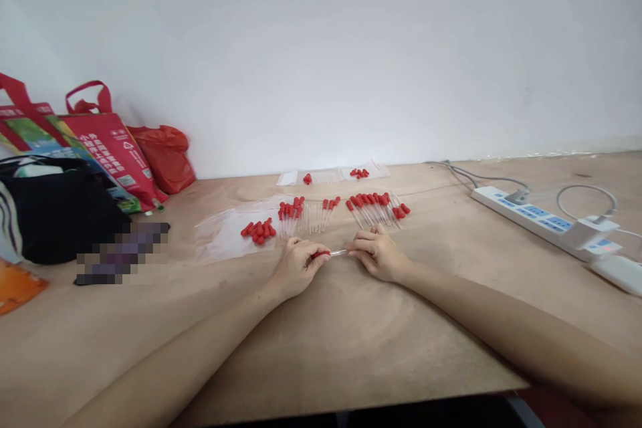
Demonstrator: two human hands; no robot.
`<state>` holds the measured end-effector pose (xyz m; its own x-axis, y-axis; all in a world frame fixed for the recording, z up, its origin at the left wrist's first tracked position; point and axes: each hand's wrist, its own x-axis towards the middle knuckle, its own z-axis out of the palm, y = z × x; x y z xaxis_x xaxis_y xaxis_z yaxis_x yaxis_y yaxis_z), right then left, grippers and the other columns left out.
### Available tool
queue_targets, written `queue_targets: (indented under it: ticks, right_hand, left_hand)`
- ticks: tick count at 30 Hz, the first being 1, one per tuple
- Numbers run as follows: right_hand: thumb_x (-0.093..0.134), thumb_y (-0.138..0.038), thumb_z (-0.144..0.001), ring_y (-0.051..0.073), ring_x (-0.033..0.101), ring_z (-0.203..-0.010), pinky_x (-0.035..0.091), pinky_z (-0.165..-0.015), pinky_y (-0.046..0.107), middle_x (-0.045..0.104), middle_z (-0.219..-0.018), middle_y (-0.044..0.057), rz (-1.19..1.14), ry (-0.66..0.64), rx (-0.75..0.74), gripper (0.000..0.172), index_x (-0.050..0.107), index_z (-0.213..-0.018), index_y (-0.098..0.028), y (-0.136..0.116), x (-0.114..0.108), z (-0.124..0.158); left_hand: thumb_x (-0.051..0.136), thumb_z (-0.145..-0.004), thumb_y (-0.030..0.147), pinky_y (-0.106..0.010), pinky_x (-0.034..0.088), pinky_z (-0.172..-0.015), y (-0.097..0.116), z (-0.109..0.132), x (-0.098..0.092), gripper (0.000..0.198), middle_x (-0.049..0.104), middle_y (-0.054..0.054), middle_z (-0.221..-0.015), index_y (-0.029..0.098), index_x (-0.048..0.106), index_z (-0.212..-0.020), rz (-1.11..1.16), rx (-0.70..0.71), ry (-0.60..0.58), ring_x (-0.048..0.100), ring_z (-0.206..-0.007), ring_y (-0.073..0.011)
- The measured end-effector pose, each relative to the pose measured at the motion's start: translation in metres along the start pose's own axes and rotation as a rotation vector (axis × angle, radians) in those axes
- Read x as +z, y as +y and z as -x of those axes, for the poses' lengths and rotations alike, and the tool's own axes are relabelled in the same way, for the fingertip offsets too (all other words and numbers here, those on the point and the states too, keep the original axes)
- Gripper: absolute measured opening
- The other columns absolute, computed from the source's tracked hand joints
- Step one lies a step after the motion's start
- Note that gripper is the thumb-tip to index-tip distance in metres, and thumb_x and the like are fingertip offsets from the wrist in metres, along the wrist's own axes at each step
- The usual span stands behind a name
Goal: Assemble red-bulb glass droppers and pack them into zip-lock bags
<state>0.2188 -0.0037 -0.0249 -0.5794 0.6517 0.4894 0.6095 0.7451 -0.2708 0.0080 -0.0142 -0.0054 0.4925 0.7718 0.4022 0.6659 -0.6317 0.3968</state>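
Note:
My left hand [297, 266] pinches a red rubber dropper bulb [321, 255]. From the bulb's end a clear dropper tube [338, 253] runs sideways to my right hand [378, 254], whose closed fingers grip its other end. Bulb and tube meet in line; how deep the tube sits inside cannot be seen. Just beyond my hands lie droppers with red bulbs [374, 204], several bare clear tubes [314, 216] and more bulbed droppers [291, 208]. Loose red bulbs [259, 231] rest on a clear plastic bag [221, 234] left of them.
Against the wall, other clear bags [331, 176] hold bulbs and tubes. A white power strip [542, 217] with plugs and cables is on the right. Shopping bags [108, 147], a red plastic bag [165, 154] and a black bag [65, 207] stand at left, near a pixelated object [125, 254].

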Motion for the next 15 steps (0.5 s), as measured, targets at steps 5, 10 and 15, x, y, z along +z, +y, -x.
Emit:
queue_targets:
  ticks: [5, 10, 15]
  right_hand:
    - [0.041, -0.02, -0.082, 0.012, 0.044, -0.062, 0.022, -0.07, 0.031, 0.057, -0.073, 0.003, 0.094, 0.012, -0.023, 0.021, 0.061, -0.078, -0.018, -0.005, -0.002, -0.002]
    - [0.039, -0.02, -0.083, 0.011, 0.045, -0.061, 0.022, -0.068, 0.03, 0.058, -0.071, 0.002, 0.011, -0.007, 0.0, 0.021, 0.059, -0.081, -0.017, -0.011, -0.005, -0.002]
    - [0.036, -0.021, -0.085, 0.01, 0.047, -0.059, 0.024, -0.068, 0.029, 0.059, -0.066, 0.0, -0.114, -0.065, 0.08, 0.023, 0.056, -0.075, -0.016, -0.015, -0.006, -0.003]
  left_hand:
    - [0.046, -0.081, 0.03, -0.035, 0.029, -0.081, -0.002, 0.001, 0.002, 0.018, 0.067, 0.002, -0.074, 0.02, 0.061, -0.077, -0.039, 0.026, 0.023, 0.056, -0.064, -0.0123]
    - [0.046, -0.081, 0.029, -0.036, 0.026, -0.085, -0.004, 0.002, 0.003, 0.016, 0.067, 0.002, -0.075, 0.02, 0.059, -0.08, -0.034, 0.086, 0.013, 0.058, -0.066, -0.0122]
    - [0.044, -0.082, 0.027, -0.036, 0.027, -0.086, -0.001, 0.002, 0.001, 0.016, 0.066, 0.002, -0.073, 0.021, 0.058, -0.081, -0.05, 0.117, -0.004, 0.058, -0.066, -0.0123]
